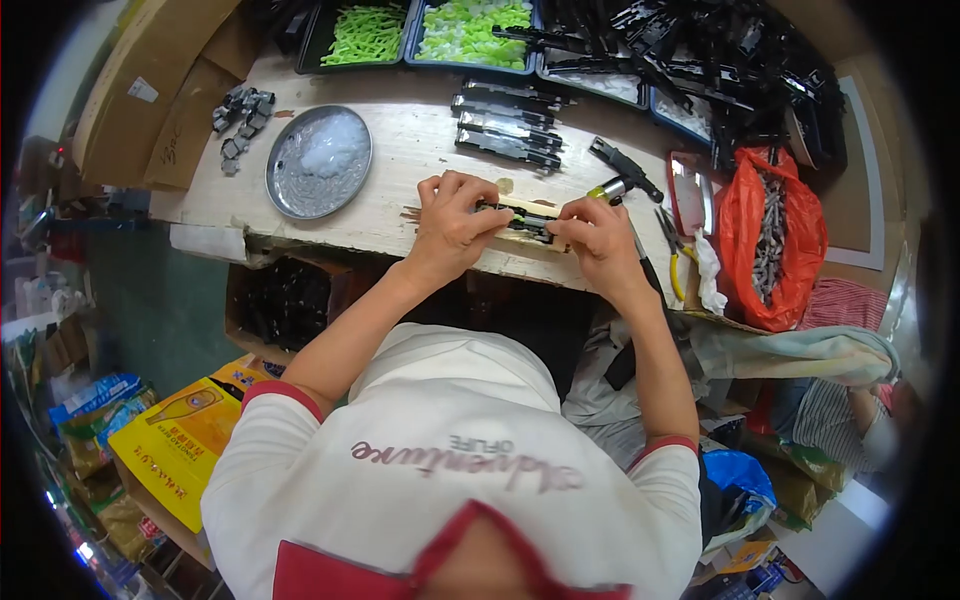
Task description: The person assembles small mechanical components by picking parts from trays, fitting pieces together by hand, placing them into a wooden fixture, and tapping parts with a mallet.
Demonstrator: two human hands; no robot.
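A black and silver part (530, 224) lies on a pale wooden strip (540, 243) near the table's front edge. My left hand (455, 222) pinches the part's left end, thumb and fingers together. At its right end, the fingers of my right hand (597, 235) press on it. A tool with a silver and yellow-green end (608, 190) lies right beside my right hand, and a black part (626, 167) rests just behind it. Several similar black and silver parts (508, 125) lie in a stack farther back.
A round metal dish (319, 161) holds whitish material, with metal pieces (240, 125) to its left. Trays of green pieces (365, 36) and piled black parts (720, 60) line the back. Pliers (676, 255) and a red bag (745, 240) are at right. Another person (835, 420) is at lower right.
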